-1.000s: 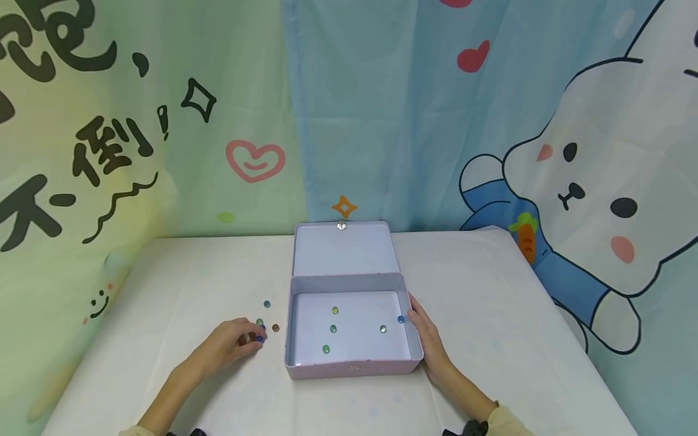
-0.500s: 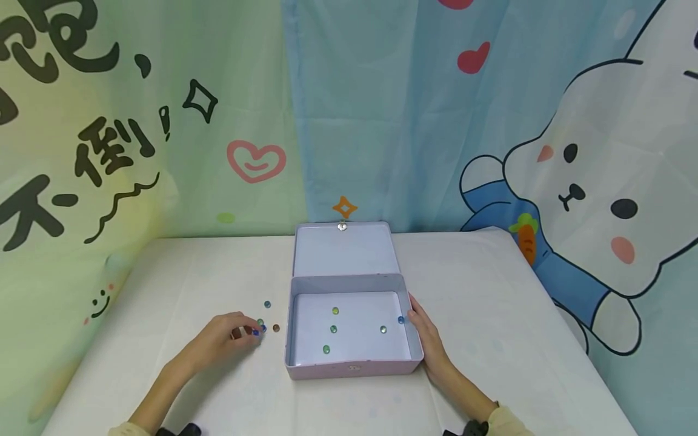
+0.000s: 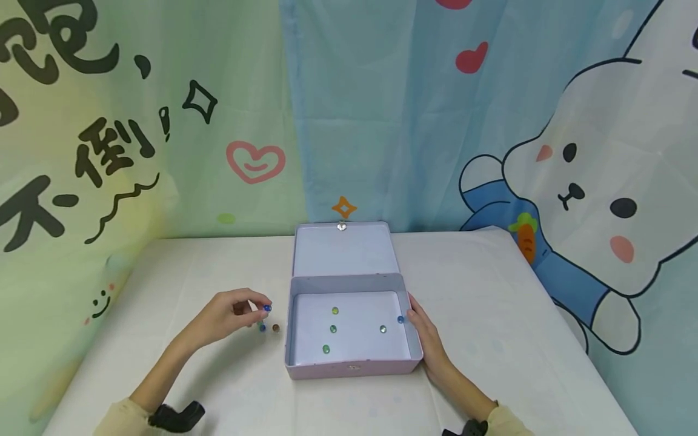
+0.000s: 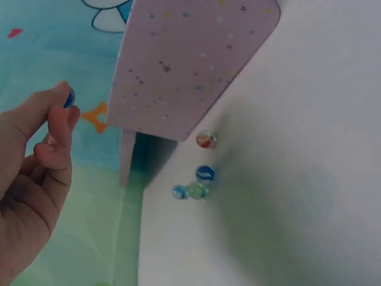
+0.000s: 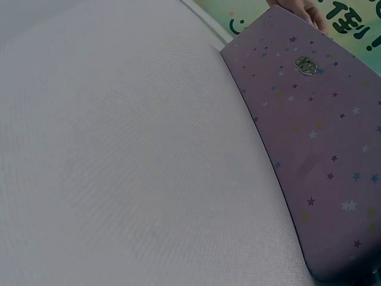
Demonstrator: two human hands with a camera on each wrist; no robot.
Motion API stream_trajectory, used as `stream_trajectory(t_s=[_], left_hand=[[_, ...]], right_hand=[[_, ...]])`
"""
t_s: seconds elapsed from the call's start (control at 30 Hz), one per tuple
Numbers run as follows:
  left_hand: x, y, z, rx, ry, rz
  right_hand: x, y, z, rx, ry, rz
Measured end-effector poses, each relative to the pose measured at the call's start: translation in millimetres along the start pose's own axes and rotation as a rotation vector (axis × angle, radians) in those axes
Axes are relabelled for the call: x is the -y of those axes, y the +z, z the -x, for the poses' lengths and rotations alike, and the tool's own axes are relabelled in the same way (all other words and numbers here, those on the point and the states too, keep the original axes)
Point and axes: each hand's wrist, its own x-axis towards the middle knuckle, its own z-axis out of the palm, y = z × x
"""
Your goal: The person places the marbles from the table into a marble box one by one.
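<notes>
Between thumb and fingertip my left hand [image 3: 231, 312] pinches a blue marble [image 3: 267, 308], raised above the table left of the box. The left wrist view shows this held marble [image 4: 69, 98] at the fingertips. A lilac tin box [image 3: 354, 368] stands with its lid up. My right hand [image 3: 428, 339] holds its right wall, thumb at the rim. Inside lie several marbles, among them a yellow-green marble [image 3: 335, 310] and a clear marble [image 3: 383, 329]. Below the left hand, a red-and-white marble [image 4: 206, 139], a blue swirled marble [image 4: 205, 173], a green marble [image 4: 197, 190] and a light blue marble [image 4: 180, 191] sit on the cloth.
The raised lid [image 3: 346, 249] leans back behind the box. A white cloth [image 3: 491, 303] covers the table. Behind it hangs a printed curtain [image 3: 360, 121] with a cartoon figure at the right. The box's star-printed outer wall [image 5: 309, 161] shows in the right wrist view.
My left hand has picked up the blue marble from the group and lifted it up and toward the box. The right hand and the box stay in place.
</notes>
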Motion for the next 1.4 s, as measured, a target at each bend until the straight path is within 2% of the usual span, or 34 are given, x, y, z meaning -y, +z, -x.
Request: stream_trajectory(t_s=[0.27,0.43,0.53,0.73,0.93,1.07,1.2,1.4], left_hand=[[-19.3,1.5,-33.9,0.081,0.059,0.000],[-33.7,3.5,-62.3,0.165,0.086,-0.023],[-43.0,9.6,-81.9,0.223,0.098,-0.039],[-57.5,35.0,-121.1,0.327,0.181,-0.059],[-72.7,68.0,-154.3,0.484,0.260,-0.076],[-76.4,91.5,-170.5,0.582,0.244,-0.138],[-75.6,113.3,-179.9,0.653,0.206,-0.189],[-72.4,140.0,-189.0,0.692,0.176,-0.227]], right_hand=[[1.9,-1.2,1.4,-0.001,-0.005,0.018],[2.1,-0.5,0.8,0.007,-0.012,0.007],[1.5,-0.7,0.5,0.005,-0.012,0.013],[0.6,-1.1,0.4,-0.005,-0.007,0.020],[3.0,-0.3,-0.1,-0.001,0.000,0.023],[4.4,0.2,-0.4,-0.002,0.008,0.019],[4.4,0.3,0.5,0.002,0.015,0.005],[3.3,-0.8,2.1,0.004,0.014,-0.008]])
